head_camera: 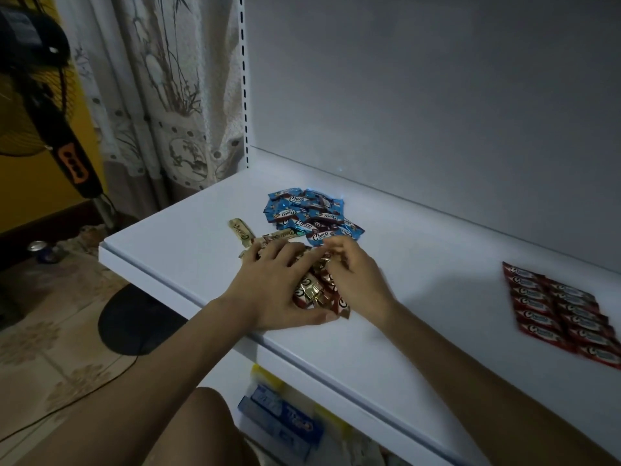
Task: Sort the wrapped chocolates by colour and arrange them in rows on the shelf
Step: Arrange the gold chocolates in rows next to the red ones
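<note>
Head view: flat left hand [272,287] covers gold chocolates [311,292], likely light and slippery; right hand [353,274] grip unclear. Pinch wrapper ends.

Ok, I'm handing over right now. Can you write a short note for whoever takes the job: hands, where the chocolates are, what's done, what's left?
Left hand: flat, fingers spread, pressing on the gold chocolates piled near the shelf front edge.
Right hand: fingers curled at the same pile; blurred, so its grip is unclear.
Stray gold pieces: just left of the pile.
Blue chocolates: loose heap behind the hands.
Done: red chocolates lie in neat rows at the right.
Left: put gold and blue in rows.
</note>
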The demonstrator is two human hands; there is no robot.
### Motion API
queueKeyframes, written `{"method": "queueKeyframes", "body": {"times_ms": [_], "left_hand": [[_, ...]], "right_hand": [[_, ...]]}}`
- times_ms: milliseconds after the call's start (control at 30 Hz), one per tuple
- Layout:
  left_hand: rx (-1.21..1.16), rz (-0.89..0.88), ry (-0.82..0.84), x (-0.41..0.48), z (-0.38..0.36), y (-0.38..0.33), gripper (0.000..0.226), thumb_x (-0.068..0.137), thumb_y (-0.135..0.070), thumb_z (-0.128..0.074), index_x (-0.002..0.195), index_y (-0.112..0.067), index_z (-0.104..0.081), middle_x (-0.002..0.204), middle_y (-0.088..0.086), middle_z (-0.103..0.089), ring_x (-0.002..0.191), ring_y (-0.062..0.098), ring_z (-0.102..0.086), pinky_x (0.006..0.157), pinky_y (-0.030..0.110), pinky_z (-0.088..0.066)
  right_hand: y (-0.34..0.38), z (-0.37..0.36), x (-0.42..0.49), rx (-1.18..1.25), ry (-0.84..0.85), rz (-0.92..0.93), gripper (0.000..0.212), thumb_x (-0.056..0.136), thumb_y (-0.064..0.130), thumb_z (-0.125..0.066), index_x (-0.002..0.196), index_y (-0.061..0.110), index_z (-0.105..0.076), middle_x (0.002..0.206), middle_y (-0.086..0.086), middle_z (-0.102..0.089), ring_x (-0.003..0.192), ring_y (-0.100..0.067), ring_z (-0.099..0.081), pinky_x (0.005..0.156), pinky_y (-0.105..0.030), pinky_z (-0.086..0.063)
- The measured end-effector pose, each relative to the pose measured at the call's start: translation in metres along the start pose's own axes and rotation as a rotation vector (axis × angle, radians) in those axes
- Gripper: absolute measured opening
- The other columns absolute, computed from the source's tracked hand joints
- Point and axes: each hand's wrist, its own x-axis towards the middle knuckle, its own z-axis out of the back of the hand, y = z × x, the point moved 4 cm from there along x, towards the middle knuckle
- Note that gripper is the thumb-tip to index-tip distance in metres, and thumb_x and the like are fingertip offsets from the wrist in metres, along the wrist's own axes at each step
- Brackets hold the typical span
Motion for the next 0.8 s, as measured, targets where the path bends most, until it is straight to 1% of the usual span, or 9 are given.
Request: {"method": "queueKeyframes", "body": {"times_ms": [33, 100, 200, 267, 400, 533, 633, 733, 800], "left_hand": [[-0.011, 0.003, -0.009, -0.001, 0.000, 0.000, 0.105, 0.065, -0.097, -0.011, 0.149, -0.036, -0.028, 0.145, 0.000, -0.045, 0.136, 0.028, -0.036, 0.109, 0.060, -0.025], [-0.033, 0.012, -0.019, -0.002, -0.001, 0.000, 0.102, 0.066, -0.096, -0.013, 0.146, -0.036, -0.033, 0.144, 0.000, -0.045, 0.136, 0.028, -0.036, 0.109, 0.061, -0.025], [-0.055, 0.018, -0.033, -0.002, -0.001, 0.000, 0.097, 0.067, -0.095, -0.018, 0.144, -0.038, -0.037, 0.143, 0.000, -0.046, 0.136, 0.028, -0.036, 0.109, 0.062, -0.024], [-0.060, 0.026, -0.030, -0.001, -0.001, 0.000, 0.096, 0.067, -0.094, -0.021, 0.144, -0.039, -0.035, 0.143, -0.002, -0.045, 0.137, 0.027, -0.034, 0.109, 0.061, -0.023], [-0.063, 0.058, -0.004, 0.000, -0.001, 0.002, 0.099, 0.063, -0.095, -0.019, 0.147, -0.043, -0.026, 0.148, -0.006, -0.036, 0.142, 0.022, -0.024, 0.113, 0.060, -0.014], [-0.076, 0.066, 0.003, 0.000, -0.001, 0.003, 0.101, 0.062, -0.096, -0.017, 0.148, -0.044, -0.021, 0.152, -0.008, -0.030, 0.145, 0.020, -0.017, 0.115, 0.059, -0.007], [-0.082, 0.059, 0.009, 0.000, 0.000, 0.002, 0.101, 0.061, -0.095, -0.017, 0.148, -0.044, -0.021, 0.155, -0.007, -0.026, 0.147, 0.020, -0.013, 0.116, 0.059, -0.004], [-0.084, 0.061, 0.007, -0.001, 0.001, -0.001, 0.102, 0.062, -0.095, -0.018, 0.149, -0.042, -0.021, 0.161, -0.001, -0.016, 0.149, 0.021, -0.006, 0.116, 0.060, 0.002], [-0.072, 0.060, -0.003, -0.001, 0.003, -0.003, 0.103, 0.062, -0.094, -0.018, 0.150, -0.039, -0.023, 0.162, 0.002, -0.011, 0.150, 0.022, -0.002, 0.115, 0.061, 0.006]], "right_hand": [[0.003, 0.001, 0.003, 0.039, -0.007, -0.010, 0.028, 0.098, 0.014, -0.045, 0.122, 0.021, -0.055, 0.108, 0.009, -0.059, 0.095, -0.005, -0.058, 0.066, -0.004, -0.044], [0.009, 0.003, 0.016, 0.072, -0.023, -0.005, 0.024, 0.099, 0.017, -0.042, 0.114, 0.020, -0.060, 0.111, 0.007, -0.061, 0.102, -0.008, -0.058, 0.080, -0.017, -0.048], [0.008, -0.003, 0.049, 0.059, 0.041, -0.047, 0.027, 0.098, 0.015, -0.038, 0.104, 0.017, -0.065, 0.106, 0.002, -0.067, 0.102, -0.010, -0.060, 0.093, -0.028, -0.046], [0.008, -0.009, 0.070, 0.035, 0.083, -0.085, 0.028, 0.097, 0.014, -0.039, 0.101, 0.017, -0.066, 0.101, 0.001, -0.069, 0.101, -0.012, -0.061, 0.097, -0.033, -0.044], [0.013, -0.019, 0.103, 0.014, 0.128, -0.088, 0.027, 0.096, 0.012, -0.039, 0.102, 0.015, -0.065, 0.101, -0.001, -0.069, 0.106, -0.015, -0.059, 0.098, -0.031, -0.041], [0.017, -0.028, 0.120, -0.025, 0.153, -0.053, 0.024, 0.095, 0.011, -0.044, 0.099, 0.016, -0.067, 0.109, -0.001, -0.065, 0.109, -0.016, -0.057, 0.105, -0.040, -0.041], [0.022, -0.017, 0.108, -0.077, 0.086, 0.002, 0.023, 0.097, 0.016, -0.047, 0.104, 0.015, -0.068, 0.117, -0.002, -0.064, 0.109, -0.016, -0.056, 0.101, -0.035, -0.043], [0.013, 0.006, 0.070, -0.092, -0.009, 0.058, 0.023, 0.098, 0.017, -0.046, 0.106, 0.018, -0.067, 0.113, 0.003, -0.065, 0.105, -0.013, -0.058, 0.093, -0.030, -0.046], [-0.001, 0.016, 0.038, -0.149, 0.016, 0.034, 0.024, 0.098, 0.019, -0.045, 0.114, 0.022, -0.064, 0.112, 0.006, -0.063, 0.103, -0.012, -0.059, 0.090, -0.029, -0.048]]}}
